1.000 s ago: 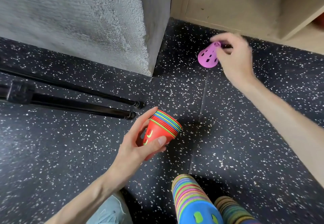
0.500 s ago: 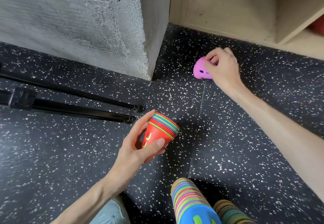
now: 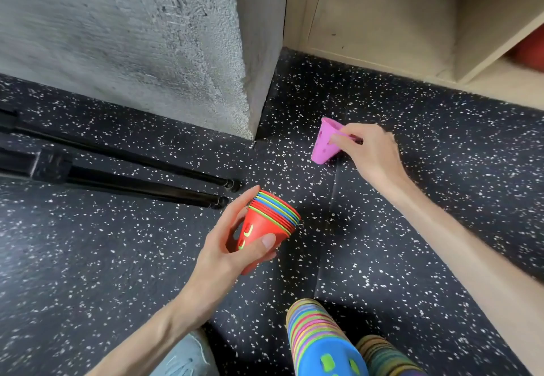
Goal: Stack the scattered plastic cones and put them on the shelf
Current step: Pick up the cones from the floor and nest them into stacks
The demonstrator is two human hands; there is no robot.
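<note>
The right hand (image 3: pixel 372 156) now pinches the rim of the pink cone (image 3: pixel 325 143), which a moment ago lay tipped under its fingers and has since been turned wide end up and drawn in from the shelf (image 3: pixel 382 22) toward the middle of the speckled floor (image 3: pixel 441 199). The left hand (image 3: pixel 232 246) grips the red stack of cones (image 3: pixel 265 225) as before, tilted with its open rims toward the pink one, well apart from it. That looks ready for nesting; two taller stacks (image 3: pixel 318 340) wait by the person's feet.
</note>
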